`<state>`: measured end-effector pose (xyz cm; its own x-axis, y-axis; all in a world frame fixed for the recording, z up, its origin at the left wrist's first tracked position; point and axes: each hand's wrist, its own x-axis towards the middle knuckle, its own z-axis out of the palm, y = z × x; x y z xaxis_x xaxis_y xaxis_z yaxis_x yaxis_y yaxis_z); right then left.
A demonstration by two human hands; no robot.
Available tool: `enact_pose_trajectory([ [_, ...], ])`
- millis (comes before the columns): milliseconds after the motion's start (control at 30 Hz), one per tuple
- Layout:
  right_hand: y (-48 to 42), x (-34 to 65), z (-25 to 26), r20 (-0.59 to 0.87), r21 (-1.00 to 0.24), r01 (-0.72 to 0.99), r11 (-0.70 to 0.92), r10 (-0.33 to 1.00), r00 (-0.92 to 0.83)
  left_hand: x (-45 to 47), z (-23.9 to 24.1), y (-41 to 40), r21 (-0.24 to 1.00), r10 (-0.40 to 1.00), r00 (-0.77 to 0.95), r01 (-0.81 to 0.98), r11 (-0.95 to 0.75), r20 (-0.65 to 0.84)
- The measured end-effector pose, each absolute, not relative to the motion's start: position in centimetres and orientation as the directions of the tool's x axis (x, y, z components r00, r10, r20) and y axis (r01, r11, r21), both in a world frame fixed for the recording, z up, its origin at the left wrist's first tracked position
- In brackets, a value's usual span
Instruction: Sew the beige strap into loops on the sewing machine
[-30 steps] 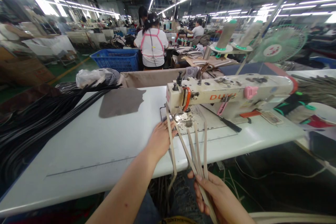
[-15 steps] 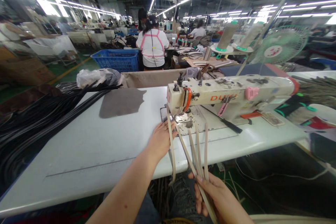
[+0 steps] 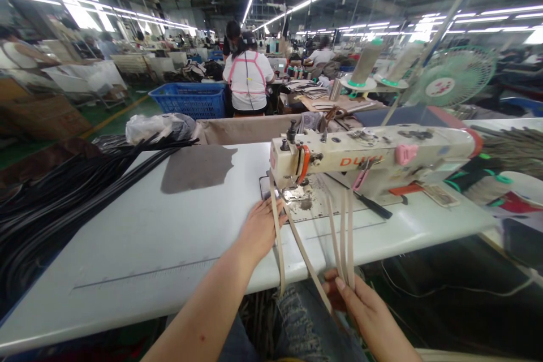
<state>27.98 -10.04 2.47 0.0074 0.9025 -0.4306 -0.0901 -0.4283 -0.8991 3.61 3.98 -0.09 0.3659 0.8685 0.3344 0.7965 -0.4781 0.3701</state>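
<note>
A cream sewing machine [image 3: 369, 161] stands on the white table [image 3: 139, 249]. Several beige straps [image 3: 343, 232] run from its needle area down over the table's front edge. My left hand [image 3: 261, 226] rests flat on the table just left of the needle, fingers stretched along one strap [image 3: 278, 243]. Below the table edge, my right hand [image 3: 360, 308] is closed around the lower ends of the other straps.
A heap of black straps [image 3: 63, 192] covers the table's left end, with a grey cloth piece [image 3: 195, 167] and a plastic bag [image 3: 155, 124] behind. Thread cones [image 3: 365, 59] and a green fan [image 3: 452, 76] stand at the right. A person in white [image 3: 248, 76] sits ahead by a blue crate [image 3: 190, 96].
My right hand has shifted to the right and slightly up, swinging the held straps rightward away from the one under the needle. My left hand has stayed in place.
</note>
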Motion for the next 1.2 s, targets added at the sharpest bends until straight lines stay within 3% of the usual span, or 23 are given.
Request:
enact_pose_trajectory([
  [133,-9.7,29.3,3.0,-0.247,-0.965,0.044,-0.258,0.952,0.179,3.6,-0.1,4.0,0.369,0.873,0.361,0.802,-0.47,0.327],
  [233,-8.1,31.6,3.0,0.011,-0.944,0.318,-0.085,0.957,0.289,3.6,-0.1,4.0,0.366,0.874,0.368,0.803,-0.471,0.316],
  [333,-5.7,35.0,3.1,0.412,-0.713,0.694,0.098,0.859,0.302,3.6,-0.2,4.1,0.371,0.879,0.366,0.804,-0.464,0.307],
  [467,-2.4,39.2,3.1,0.625,-0.392,0.901,0.189,0.773,0.11,3.6,-0.4,4.2,0.38,0.879,0.36,0.8,-0.464,0.313],
  [600,-0.2,41.2,2.9,0.514,-0.157,0.979,0.127,0.857,-0.028,3.5,-0.8,4.2,0.387,0.869,0.368,0.787,-0.481,0.331],
  [700,0.4,41.3,2.6,0.407,-0.112,0.992,0.066,0.914,-0.015,3.4,-1.0,4.2,0.396,0.868,0.365,0.782,-0.482,0.336],
  [1000,0.9,38.8,2.2,0.383,-0.168,0.985,0.044,0.923,0.024,3.3,-1.6,4.4,0.407,0.868,0.359,0.776,-0.482,0.343],
  [1200,-0.1,38.3,3.1,0.469,-0.309,0.95,0.05,0.877,0.107,3.3,-1.3,4.3,0.388,0.863,0.363,0.782,-0.488,0.353],
])
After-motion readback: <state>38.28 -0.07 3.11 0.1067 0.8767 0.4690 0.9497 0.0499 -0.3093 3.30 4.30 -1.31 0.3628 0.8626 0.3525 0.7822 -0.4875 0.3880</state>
